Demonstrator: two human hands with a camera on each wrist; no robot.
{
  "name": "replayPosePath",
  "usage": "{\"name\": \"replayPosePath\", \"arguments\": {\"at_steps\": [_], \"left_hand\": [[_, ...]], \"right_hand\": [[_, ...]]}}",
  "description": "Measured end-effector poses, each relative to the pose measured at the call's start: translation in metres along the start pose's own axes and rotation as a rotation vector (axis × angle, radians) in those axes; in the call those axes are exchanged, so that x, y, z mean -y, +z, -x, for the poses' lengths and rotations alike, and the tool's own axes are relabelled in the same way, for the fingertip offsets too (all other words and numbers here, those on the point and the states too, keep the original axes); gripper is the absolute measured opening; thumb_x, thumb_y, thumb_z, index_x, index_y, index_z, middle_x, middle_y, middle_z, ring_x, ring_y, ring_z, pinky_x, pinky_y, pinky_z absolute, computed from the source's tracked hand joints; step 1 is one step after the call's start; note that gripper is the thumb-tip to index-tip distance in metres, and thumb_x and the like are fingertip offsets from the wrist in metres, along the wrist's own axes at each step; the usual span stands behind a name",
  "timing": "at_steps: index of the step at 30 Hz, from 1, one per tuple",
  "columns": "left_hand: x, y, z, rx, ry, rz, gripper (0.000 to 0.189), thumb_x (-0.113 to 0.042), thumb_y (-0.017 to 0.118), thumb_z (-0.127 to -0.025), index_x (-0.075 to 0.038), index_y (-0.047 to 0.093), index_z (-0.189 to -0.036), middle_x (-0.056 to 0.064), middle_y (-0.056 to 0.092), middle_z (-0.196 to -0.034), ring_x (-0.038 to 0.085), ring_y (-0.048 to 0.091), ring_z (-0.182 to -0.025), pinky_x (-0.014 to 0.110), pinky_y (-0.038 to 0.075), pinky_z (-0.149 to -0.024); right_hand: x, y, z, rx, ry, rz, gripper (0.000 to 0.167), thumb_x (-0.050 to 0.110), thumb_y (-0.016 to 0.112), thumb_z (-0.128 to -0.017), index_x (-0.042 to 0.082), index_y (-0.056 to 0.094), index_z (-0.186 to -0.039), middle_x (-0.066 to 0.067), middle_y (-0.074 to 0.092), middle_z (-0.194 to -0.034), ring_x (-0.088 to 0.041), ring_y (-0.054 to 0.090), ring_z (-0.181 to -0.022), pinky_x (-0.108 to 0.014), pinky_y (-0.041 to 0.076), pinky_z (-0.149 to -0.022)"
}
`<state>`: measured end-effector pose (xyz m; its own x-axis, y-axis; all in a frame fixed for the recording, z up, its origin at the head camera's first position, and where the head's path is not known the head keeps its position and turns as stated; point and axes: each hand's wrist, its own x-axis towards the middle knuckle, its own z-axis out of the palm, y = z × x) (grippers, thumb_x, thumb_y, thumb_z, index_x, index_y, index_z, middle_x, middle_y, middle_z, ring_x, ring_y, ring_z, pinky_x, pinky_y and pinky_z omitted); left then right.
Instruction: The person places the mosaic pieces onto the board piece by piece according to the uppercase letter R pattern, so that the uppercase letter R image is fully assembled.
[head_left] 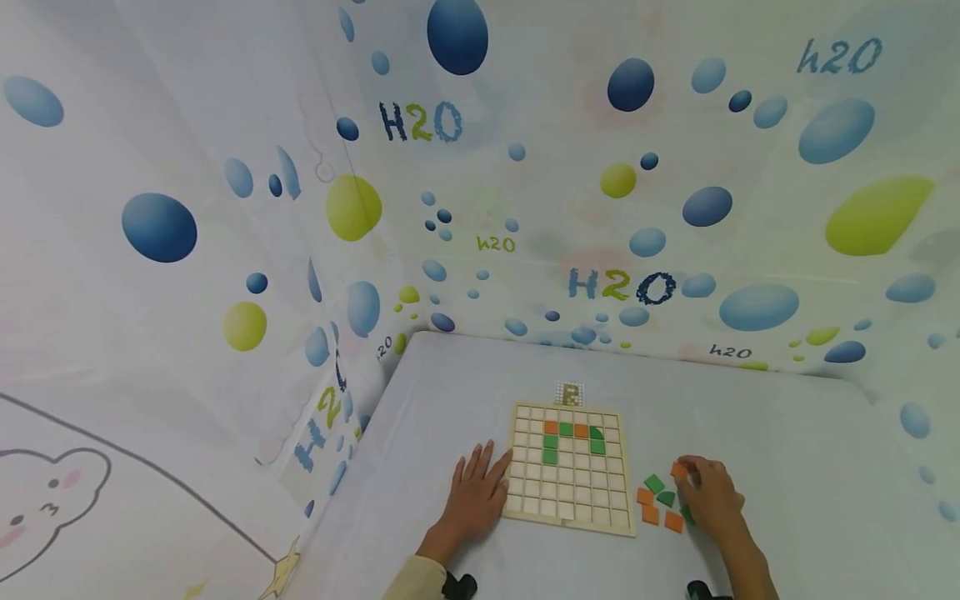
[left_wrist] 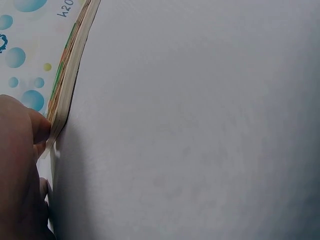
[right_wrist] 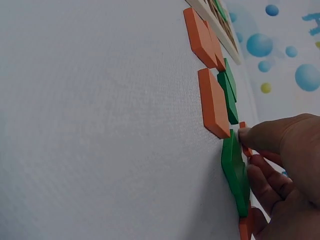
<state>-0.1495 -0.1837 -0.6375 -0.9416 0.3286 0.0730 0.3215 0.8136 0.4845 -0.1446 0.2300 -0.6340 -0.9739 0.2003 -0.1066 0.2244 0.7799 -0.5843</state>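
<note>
Flat orange tile (head_left: 678,469) between pinching fingertips of right hand (head_left: 712,498); left hand (head_left: 477,493) (fingers spread) touching pale wooden grid board (head_left: 573,486).

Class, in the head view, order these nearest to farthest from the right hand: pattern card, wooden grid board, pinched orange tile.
1. Pinched orange tile, held by the right hand.
2. Wooden grid board, to that hand's left.
3. Pattern card, at the board's far edge.
</note>
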Motion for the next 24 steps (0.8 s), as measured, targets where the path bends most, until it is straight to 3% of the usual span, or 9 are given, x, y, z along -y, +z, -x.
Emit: {"name": "replayPosePath", "arguments": {"at_steps": [7,15,24], "left_hand": [[0.005,0.01,0.0,-0.059,0.025,0.021,0.05,-0.027,0.043,-0.111,-0.021,0.047,-0.161,0.021,0.035,-0.169,0.048,0.029,-0.156,0.072,0.02,-0.12],[0.011,0.018,-0.002,-0.021,-0.021,-0.005,0.05,-0.03,0.042,-0.112,-0.023,0.047,-0.161,0.013,0.031,-0.172,0.039,0.025,-0.16,0.066,0.018,-0.125],[0.012,0.017,-0.002,-0.043,-0.013,-0.012,0.049,-0.03,0.043,-0.113,-0.023,0.047,-0.161,0.013,0.032,-0.172,0.04,0.026,-0.16,0.067,0.019,-0.124]], "right_hand": [[-0.008,0.003,-0.002,0.013,-0.024,-0.036,0.037,0.014,0.063,-0.102,-0.001,0.06,-0.135,-0.032,0.056,-0.131,-0.047,0.054,-0.12,-0.062,0.038,-0.084],[-0.003,0.01,-0.009,0.001,-0.059,-0.079,0.036,0.01,0.06,-0.102,-0.007,0.059,-0.135,-0.033,0.057,-0.129,-0.048,0.054,-0.121,-0.068,0.04,-0.092],[0.009,0.018,-0.017,0.011,-0.087,-0.091,0.036,0.008,0.06,-0.102,-0.009,0.058,-0.133,-0.033,0.057,-0.129,-0.045,0.057,-0.119,-0.064,0.047,-0.096]]}}
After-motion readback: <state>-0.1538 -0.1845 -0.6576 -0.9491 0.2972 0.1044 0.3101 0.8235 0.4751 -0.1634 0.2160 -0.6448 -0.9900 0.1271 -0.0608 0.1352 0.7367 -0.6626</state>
